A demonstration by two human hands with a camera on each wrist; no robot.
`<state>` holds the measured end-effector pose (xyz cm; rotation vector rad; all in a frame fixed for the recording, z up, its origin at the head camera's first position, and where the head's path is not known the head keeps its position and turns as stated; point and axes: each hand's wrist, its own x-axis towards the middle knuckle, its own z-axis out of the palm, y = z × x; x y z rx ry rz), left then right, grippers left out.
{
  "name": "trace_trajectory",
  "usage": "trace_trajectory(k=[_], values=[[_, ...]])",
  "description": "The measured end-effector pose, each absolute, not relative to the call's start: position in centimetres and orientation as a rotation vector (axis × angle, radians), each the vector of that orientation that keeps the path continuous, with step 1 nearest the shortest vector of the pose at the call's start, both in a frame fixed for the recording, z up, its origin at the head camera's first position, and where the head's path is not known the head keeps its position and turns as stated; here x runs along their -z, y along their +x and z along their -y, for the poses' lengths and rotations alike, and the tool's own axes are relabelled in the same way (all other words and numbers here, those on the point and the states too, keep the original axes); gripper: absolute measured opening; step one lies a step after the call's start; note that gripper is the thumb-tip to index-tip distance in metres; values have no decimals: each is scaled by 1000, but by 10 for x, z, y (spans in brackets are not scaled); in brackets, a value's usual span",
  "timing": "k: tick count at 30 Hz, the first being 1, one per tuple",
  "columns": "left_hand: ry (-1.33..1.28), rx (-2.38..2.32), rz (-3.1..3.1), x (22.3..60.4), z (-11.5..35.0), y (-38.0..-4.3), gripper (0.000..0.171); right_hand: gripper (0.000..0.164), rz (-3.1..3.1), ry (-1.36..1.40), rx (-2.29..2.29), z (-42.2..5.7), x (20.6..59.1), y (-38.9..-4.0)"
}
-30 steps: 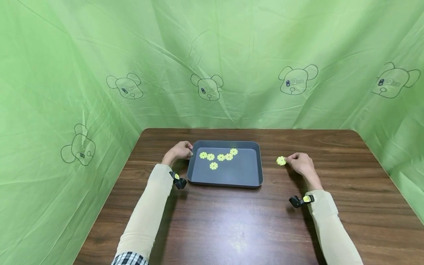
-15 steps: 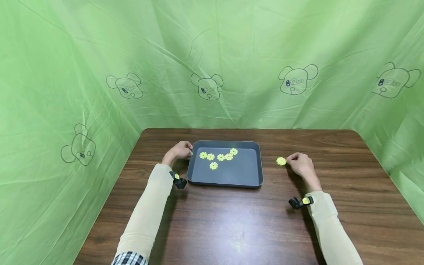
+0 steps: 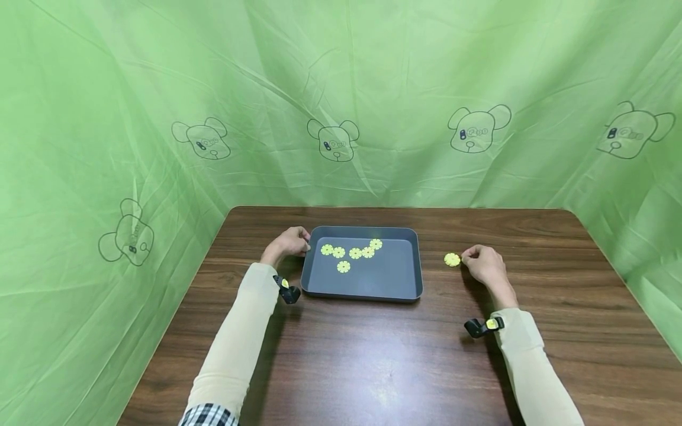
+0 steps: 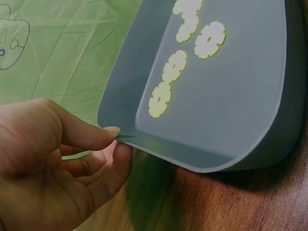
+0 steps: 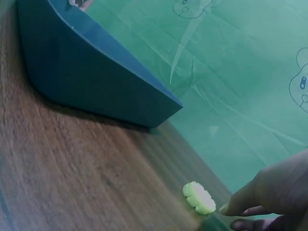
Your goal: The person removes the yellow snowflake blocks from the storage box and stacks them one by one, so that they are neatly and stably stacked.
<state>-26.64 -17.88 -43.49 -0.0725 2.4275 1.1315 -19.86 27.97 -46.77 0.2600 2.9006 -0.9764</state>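
Note:
A dark grey rectangular tray [image 3: 367,287] lies on the table, with several yellow notched plastic discs [image 3: 343,267] inside it. My left hand [image 3: 290,241] pinches the tray's left rim between thumb and fingers; the left wrist view shows the thumb [image 4: 111,130] over the edge and fingers beneath. To the right of the tray, one more yellow notched disc [image 5: 199,198] lies flat on the table. My right hand [image 3: 483,263] is just right of this disc, its fingertips bent towards it. A narrow gap separates fingertips and disc in the right wrist view.
The brown wooden table [image 3: 346,367] carries the tray. Green cloth [image 3: 394,71] with drawn bear heads hangs behind and at both sides. A small black camera [image 3: 288,292] is strapped to the left wrist, another camera [image 3: 476,327] to the right.
The loose disc, tilted at my right fingertips a second ago, has gone down flat on the table. My right fingers have drawn slightly rightward off it. Left hand and tray stay put.

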Motion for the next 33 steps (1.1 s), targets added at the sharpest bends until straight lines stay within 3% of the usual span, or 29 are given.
trace_trajectory(k=[33], values=[[-106,-1165,-2401,438,180,-267,32,18,-2991,-85,1262,-199,448,-208]])
